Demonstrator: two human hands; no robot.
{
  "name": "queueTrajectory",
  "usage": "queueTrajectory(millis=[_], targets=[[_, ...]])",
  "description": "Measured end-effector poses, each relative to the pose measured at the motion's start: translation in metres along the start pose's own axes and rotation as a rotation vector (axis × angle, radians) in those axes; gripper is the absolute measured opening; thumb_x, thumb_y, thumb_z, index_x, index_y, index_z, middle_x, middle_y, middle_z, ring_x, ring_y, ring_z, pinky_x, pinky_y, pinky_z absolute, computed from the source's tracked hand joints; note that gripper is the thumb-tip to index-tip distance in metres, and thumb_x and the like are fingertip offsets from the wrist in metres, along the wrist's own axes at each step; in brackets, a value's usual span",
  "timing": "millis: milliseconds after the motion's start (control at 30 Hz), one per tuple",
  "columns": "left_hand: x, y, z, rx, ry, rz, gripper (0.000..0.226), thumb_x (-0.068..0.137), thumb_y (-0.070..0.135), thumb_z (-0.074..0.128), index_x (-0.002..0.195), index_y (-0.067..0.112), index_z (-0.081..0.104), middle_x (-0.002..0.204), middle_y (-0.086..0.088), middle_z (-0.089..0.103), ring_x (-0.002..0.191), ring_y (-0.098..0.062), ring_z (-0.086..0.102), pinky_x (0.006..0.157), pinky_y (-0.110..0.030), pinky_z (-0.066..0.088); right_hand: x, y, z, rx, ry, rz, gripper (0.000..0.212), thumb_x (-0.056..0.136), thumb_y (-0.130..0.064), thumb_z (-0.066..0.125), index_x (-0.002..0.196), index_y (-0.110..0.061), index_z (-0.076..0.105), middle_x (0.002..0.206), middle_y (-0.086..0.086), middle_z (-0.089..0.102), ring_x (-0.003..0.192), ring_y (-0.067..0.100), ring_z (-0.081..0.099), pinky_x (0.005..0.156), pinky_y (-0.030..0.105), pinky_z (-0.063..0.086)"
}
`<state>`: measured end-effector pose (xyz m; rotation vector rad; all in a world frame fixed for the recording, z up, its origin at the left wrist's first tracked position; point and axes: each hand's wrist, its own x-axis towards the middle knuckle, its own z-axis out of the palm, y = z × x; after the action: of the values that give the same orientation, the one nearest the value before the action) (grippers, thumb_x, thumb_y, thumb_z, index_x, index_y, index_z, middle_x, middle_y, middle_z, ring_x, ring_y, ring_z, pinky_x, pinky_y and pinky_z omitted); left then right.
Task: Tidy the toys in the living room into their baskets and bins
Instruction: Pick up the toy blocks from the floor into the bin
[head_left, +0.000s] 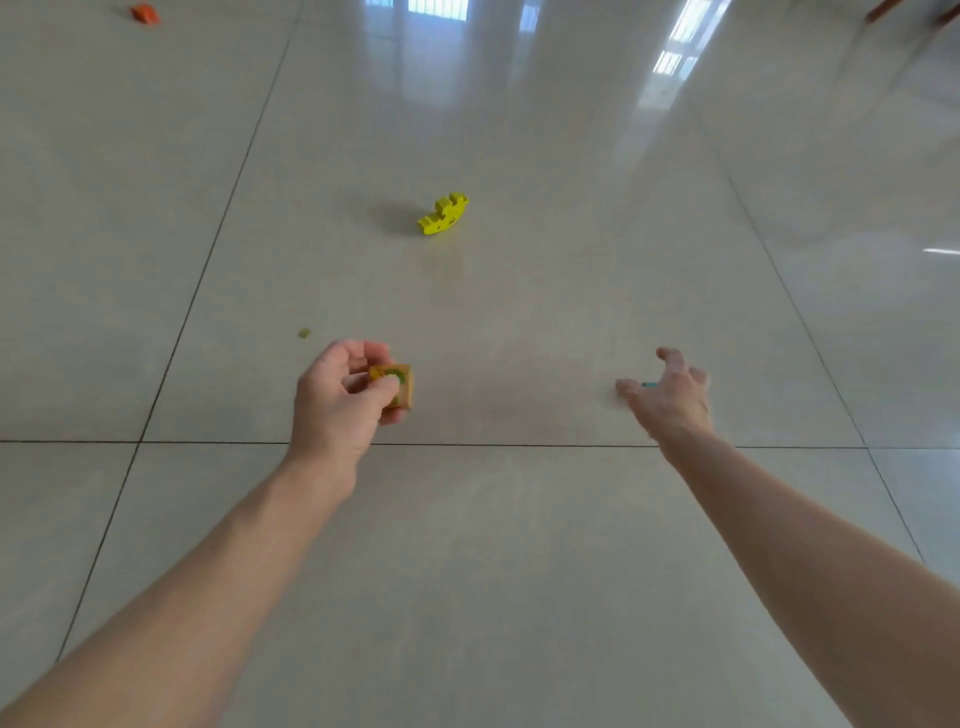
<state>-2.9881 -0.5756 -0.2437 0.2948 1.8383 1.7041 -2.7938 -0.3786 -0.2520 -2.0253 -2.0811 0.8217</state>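
The left hand (340, 400) grips a small wooden block (399, 385) above the tiled floor (519, 545). Its fingers (387, 387) curl round the near side of the block, with the thumb over the top. The block is tan, roughly cubic, and its upper face bears a green and yellow picture, too blurred to read.

The right hand (670, 395) reaches forward at about 3 o'clock from the block, fingers spread and relaxed, gripping nothing that is plain to see; a small teal speck (649, 384) shows by the thumb, perhaps something on the floor behind it.

At 12 o'clock from the block, well apart, a yellow toy (443, 214) stands on the floor: a curved, boat-like piece with a notched top edge. Far off at 11 o'clock lies an orange piece (145, 13). A tiny olive scrap (304, 333) lies near the left hand at 10 o'clock.
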Motion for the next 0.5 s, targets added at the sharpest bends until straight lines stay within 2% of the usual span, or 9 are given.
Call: queueTrajectory(millis=[67, 133, 167, 233, 300, 367, 433, 500], targets=[[-0.005, 0.007, 0.004, -0.149, -0.054, -0.074, 0.027, 0.083, -0.009, 0.058, 0.081, 0.017, 0.054, 0.087, -0.001, 0.054, 0.070, -0.020, 0.059, 0.052, -0.021, 0.055, 0.008, 0.012, -0.002, 0.021, -0.056, 0.093, 0.072, 0.084, -0.035, 0.062, 0.144, -0.028, 0.024, 0.140, 0.014, 0.027, 0.088, 0.029, 0.051, 0.087, 0.045, 0.051], [-0.007, 0.010, 0.002, -0.213, -0.080, -0.141, 0.023, 0.082, -0.005, 0.061, 0.082, 0.016, 0.052, 0.087, -0.001, 0.051, 0.070, -0.020, 0.058, 0.054, -0.023, 0.056, 0.010, 0.020, 0.001, 0.066, -0.101, 0.155, 0.074, 0.083, -0.040, 0.064, 0.144, -0.027, 0.025, 0.135, 0.016, 0.029, 0.088, 0.029, 0.048, 0.080, 0.040, 0.052], [-0.008, 0.011, -0.001, -0.222, -0.082, -0.169, 0.023, 0.082, -0.005, 0.062, 0.082, 0.016, 0.052, 0.087, -0.001, 0.049, 0.071, -0.019, 0.057, 0.053, -0.023, 0.055, 0.011, 0.021, 0.004, 0.056, -0.111, 0.163, 0.070, 0.082, -0.041, 0.065, 0.140, -0.025, 0.031, 0.133, 0.016, 0.030, 0.088, 0.030, 0.048, 0.080, 0.040, 0.051], [-0.010, 0.011, -0.006, -0.221, -0.077, -0.213, 0.023, 0.082, -0.006, 0.060, 0.083, 0.015, 0.051, 0.087, -0.003, 0.049, 0.074, -0.019, 0.056, 0.049, -0.022, 0.055, 0.011, 0.020, 0.009, -0.031, -0.091, 0.142, 0.049, 0.080, -0.040, 0.067, 0.119, -0.019, 0.046, 0.126, 0.014, 0.032, 0.085, 0.032, 0.053, 0.086, 0.044, 0.051], [-0.010, 0.010, -0.014, -0.218, -0.055, -0.246, 0.021, 0.084, -0.003, 0.059, 0.083, 0.015, 0.050, 0.086, -0.003, 0.051, 0.076, -0.021, 0.058, 0.044, -0.021, 0.052, 0.010, 0.008, 0.016, -0.070, -0.073, 0.099, 0.025, 0.080, -0.031, 0.064, 0.096, -0.016, 0.051, 0.118, 0.013, 0.037, 0.077, 0.031, 0.055, 0.084, 0.043, 0.051], [-0.008, 0.012, -0.021, -0.208, -0.030, -0.281, 0.014, 0.087, 0.008, 0.060, 0.082, 0.017, 0.050, 0.079, -0.002, 0.054, 0.074, -0.019, 0.061, 0.040, -0.019, 0.047, 0.008, -0.014, 0.028, -0.058, -0.098, -0.007, 0.016, 0.076, -0.024, 0.061, 0.088, -0.018, 0.053, 0.114, 0.012, 0.045, 0.079, 0.031, 0.058, 0.079, 0.039, 0.053], [-0.004, 0.013, -0.032, -0.161, -0.008, -0.309, 0.013, 0.087, 0.022, 0.061, 0.080, 0.020, 0.050, 0.065, 0.001, 0.058, 0.068, -0.015, 0.063, 0.036, -0.015, 0.040, 0.007, -0.043, 0.045, -0.002, -0.158, -0.154, 0.023, 0.072, -0.022, 0.064, 0.092, -0.019, 0.054, 0.113, 0.012, 0.051, 0.083, 0.027, 0.058, 0.077, 0.037, 0.053], [0.001, 0.015, -0.046, -0.111, 0.010, -0.322, 0.013, 0.087, 0.026, 0.061, 0.079, 0.023, 0.051, 0.059, 0.002, 0.061, 0.058, -0.009, 0.064, 0.035, -0.013, 0.033, 0.007, -0.076, 0.061, 0.054, -0.231, -0.275, 0.038, 0.073, -0.019, 0.067, 0.108, -0.018, 0.055, 0.118, 0.012, 0.049, 0.088, 0.022, 0.052, 0.080, 0.036, 0.052]])
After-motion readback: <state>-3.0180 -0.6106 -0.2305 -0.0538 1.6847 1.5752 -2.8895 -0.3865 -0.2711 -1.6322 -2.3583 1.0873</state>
